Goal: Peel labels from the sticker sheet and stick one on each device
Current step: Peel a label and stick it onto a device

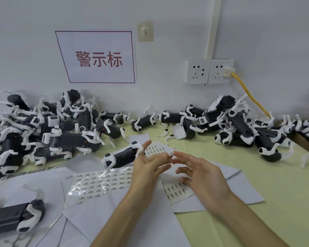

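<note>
My left hand [146, 166] is raised palm-up over the table, and its thumb and index finger pinch the end of a black device with white legs [121, 155]. A small white label [170, 153] sits where a left fingertip meets the index fingertip of my right hand [200, 175]. I cannot tell which finger it sticks to. The right hand's fingers are relaxed and grip nothing. A glossy sticker sheet [100, 184] with rows of labels lies below the device. A second sticker sheet [175, 192] lies under my right hand, and a third sheet [156, 149] is behind my fingers.
Piles of the same black-and-white devices fill the far left [48, 125] and far right [239, 125] along the wall. One device [16, 218] lies at the near left on white paper sheets [89, 216]. A yellow cable [251, 97] runs down from the wall sockets [210, 71].
</note>
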The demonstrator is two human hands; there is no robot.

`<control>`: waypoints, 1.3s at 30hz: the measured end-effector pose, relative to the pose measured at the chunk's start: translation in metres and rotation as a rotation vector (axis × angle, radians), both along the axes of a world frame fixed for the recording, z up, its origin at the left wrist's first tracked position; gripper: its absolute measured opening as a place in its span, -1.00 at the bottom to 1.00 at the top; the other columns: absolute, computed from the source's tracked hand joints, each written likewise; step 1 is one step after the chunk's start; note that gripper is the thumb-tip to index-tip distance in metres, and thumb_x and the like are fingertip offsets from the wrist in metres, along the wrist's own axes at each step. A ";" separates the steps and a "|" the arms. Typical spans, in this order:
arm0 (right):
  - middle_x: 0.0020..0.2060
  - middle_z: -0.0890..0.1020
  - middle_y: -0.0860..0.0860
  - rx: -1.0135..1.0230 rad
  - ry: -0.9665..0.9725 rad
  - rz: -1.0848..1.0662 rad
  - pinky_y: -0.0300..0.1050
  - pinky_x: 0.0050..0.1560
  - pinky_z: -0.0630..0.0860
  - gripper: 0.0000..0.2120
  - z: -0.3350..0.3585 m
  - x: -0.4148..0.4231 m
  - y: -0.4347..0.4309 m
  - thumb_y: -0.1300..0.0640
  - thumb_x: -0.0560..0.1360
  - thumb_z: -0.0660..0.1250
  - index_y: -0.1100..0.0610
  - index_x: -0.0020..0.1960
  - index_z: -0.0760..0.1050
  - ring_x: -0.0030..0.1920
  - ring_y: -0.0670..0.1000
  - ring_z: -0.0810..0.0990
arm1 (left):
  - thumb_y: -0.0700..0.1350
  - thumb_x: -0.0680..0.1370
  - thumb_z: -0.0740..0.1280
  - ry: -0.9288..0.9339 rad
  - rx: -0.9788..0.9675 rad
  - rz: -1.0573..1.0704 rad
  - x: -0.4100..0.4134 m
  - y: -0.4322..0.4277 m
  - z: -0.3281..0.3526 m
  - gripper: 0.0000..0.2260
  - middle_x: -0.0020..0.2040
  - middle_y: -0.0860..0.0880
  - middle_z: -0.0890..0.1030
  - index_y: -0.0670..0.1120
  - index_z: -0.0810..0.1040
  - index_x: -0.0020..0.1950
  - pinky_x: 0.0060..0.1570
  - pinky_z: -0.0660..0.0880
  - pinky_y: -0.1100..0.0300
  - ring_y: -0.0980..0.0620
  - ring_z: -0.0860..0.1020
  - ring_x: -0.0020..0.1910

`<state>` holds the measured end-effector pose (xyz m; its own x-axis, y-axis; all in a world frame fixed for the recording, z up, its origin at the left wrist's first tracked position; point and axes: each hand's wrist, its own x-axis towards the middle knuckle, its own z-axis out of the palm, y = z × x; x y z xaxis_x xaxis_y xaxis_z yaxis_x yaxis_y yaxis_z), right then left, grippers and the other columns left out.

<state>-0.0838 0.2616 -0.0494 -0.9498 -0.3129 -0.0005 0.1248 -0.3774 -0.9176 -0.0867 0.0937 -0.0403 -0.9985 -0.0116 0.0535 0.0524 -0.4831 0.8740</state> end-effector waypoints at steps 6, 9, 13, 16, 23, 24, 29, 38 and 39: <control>0.03 0.69 0.03 0.108 0.043 -0.056 -0.17 -0.06 0.48 -0.69 0.002 0.003 -0.004 0.07 0.54 0.25 0.05 0.16 0.71 -0.13 -0.03 0.59 | -0.39 0.55 0.39 0.019 0.036 0.025 0.001 0.001 0.001 -0.45 -0.23 -0.05 0.69 0.00 0.33 0.43 -0.16 0.63 0.20 0.00 0.70 -0.21; -0.10 0.71 0.02 0.381 0.147 -0.306 -0.27 -0.24 0.50 -0.69 -0.001 0.003 -0.008 0.24 0.63 0.25 0.03 -0.04 0.75 -0.25 -0.08 0.61 | -0.43 0.55 0.37 0.021 0.021 0.031 0.000 0.002 0.000 -0.43 -0.24 -0.05 0.68 -0.02 0.32 0.46 -0.18 0.62 0.20 0.01 0.68 -0.23; -0.14 0.65 -0.16 0.827 0.594 -0.647 -0.28 -0.18 0.49 -0.82 -0.005 0.003 -0.004 0.27 0.56 0.39 0.02 -0.03 0.70 -0.20 -0.09 0.60 | -0.39 0.56 0.39 0.030 -0.030 0.035 -0.002 0.002 -0.002 -0.38 -0.21 -0.10 0.69 -0.02 0.25 0.53 -0.17 0.61 0.20 -0.05 0.69 -0.19; -0.12 0.60 -0.13 0.927 0.885 -0.689 -0.18 -0.12 0.52 -0.84 -0.004 0.005 -0.001 0.25 0.52 0.47 0.03 0.04 0.70 -0.21 -0.06 0.57 | -0.33 0.60 0.37 0.036 -0.071 0.020 0.000 0.003 -0.004 -0.39 -0.16 -0.16 0.71 -0.01 0.21 0.55 -0.15 0.62 0.18 -0.12 0.71 -0.15; -0.09 0.60 -0.07 1.024 1.044 -0.670 0.08 -0.12 0.56 -0.82 -0.004 0.002 0.003 0.25 0.49 0.51 0.05 0.05 0.71 -0.17 0.00 0.58 | -0.18 0.41 0.36 0.035 -0.112 -0.018 0.002 0.009 -0.003 -0.31 -0.13 -0.23 0.70 0.05 0.23 0.52 -0.14 0.63 0.12 -0.15 0.70 -0.17; -0.09 0.61 -0.06 1.028 1.049 -0.670 0.08 -0.12 0.56 -0.83 -0.003 0.002 0.003 0.26 0.49 0.51 0.05 0.04 0.71 -0.18 0.00 0.58 | -0.19 0.41 0.36 0.037 -0.123 -0.020 0.003 0.009 -0.003 -0.31 -0.13 -0.24 0.70 0.05 0.23 0.51 -0.14 0.63 0.13 -0.15 0.70 -0.18; -0.10 0.60 -0.07 1.066 1.056 -0.671 0.03 -0.11 0.54 -0.83 -0.001 0.003 0.003 0.26 0.43 0.56 0.04 -0.06 0.68 -0.20 -0.08 0.53 | -0.19 0.41 0.35 0.055 -0.165 -0.027 0.003 0.010 -0.006 -0.31 -0.15 -0.24 0.70 0.04 0.22 0.52 -0.14 0.63 0.13 -0.17 0.71 -0.18; -0.13 0.59 -0.09 1.083 1.138 -0.734 -0.01 -0.17 0.50 -0.79 0.000 0.003 0.004 0.32 0.35 0.56 0.07 -0.17 0.61 -0.28 -0.05 0.51 | -0.27 0.67 0.21 0.010 -0.185 -0.015 -0.001 0.008 -0.014 -0.59 -0.14 -0.23 0.72 0.05 0.26 0.47 -0.20 0.62 0.16 -0.17 0.72 -0.17; -0.13 0.58 -0.11 1.026 1.110 -0.735 -0.03 -0.16 0.50 -0.82 0.001 0.004 0.004 0.29 0.38 0.53 0.06 -0.15 0.60 -0.28 -0.07 0.51 | -0.27 0.67 0.20 0.007 -0.193 -0.008 -0.001 0.007 -0.014 -0.59 -0.14 -0.22 0.72 0.06 0.27 0.46 -0.20 0.62 0.16 -0.17 0.72 -0.17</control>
